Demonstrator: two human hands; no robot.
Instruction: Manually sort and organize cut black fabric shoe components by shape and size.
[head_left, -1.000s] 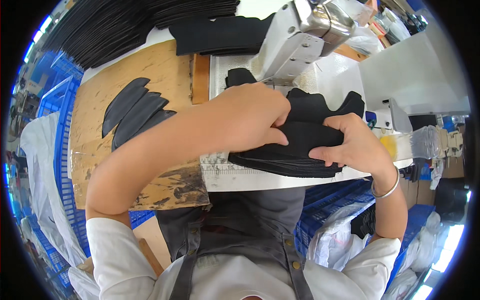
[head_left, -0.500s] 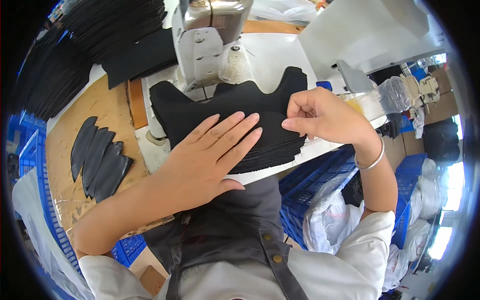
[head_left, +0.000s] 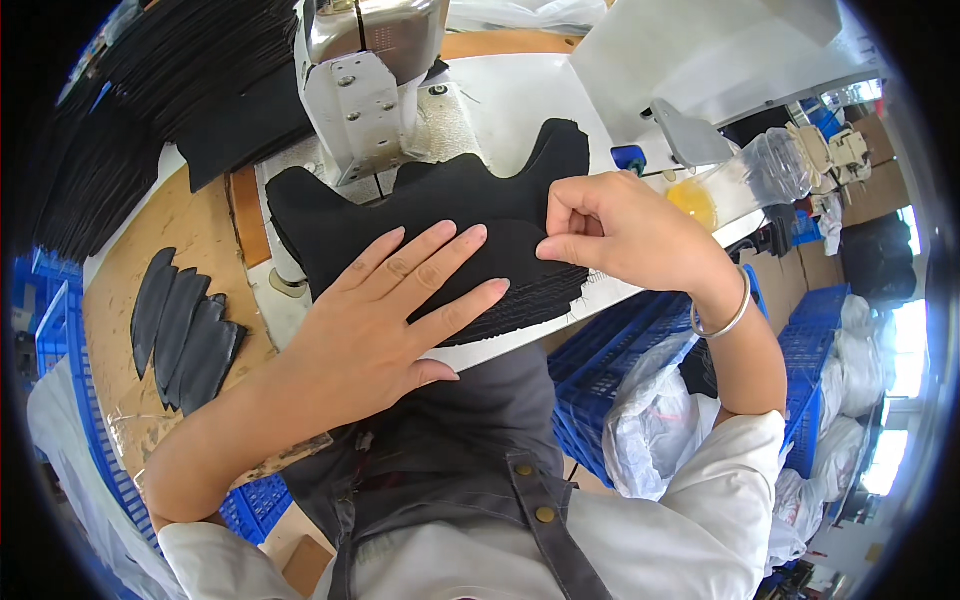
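A thick stack of black shaped fabric pieces [head_left: 450, 190] lies on the white bed of a sewing machine [head_left: 365, 110]. Its far edge is wavy, and its near edge shows many layers. My left hand [head_left: 385, 310] rests flat across the stack, fingers spread, the thumb off its near edge. At the right end of the stack my right hand [head_left: 625, 235] is closed, thumb and forefinger pinched at the edge of a curved black piece on top. What the pinch holds is mostly hidden by the fingers.
Several narrow curved black pieces [head_left: 190, 330] lie on the worn wooden table [head_left: 110, 300] at left. Large black piles [head_left: 190, 80] fill the far left. Blue crates [head_left: 590, 380] with white plastic bags [head_left: 655, 430] stand below right. A grey metal plate [head_left: 690, 130] juts out beyond my right hand.
The whole view has shifted slightly, so the machine and stack appear farther left. Both hands keep nearly the same place on the stack; my left forefinger has spread a little wider.
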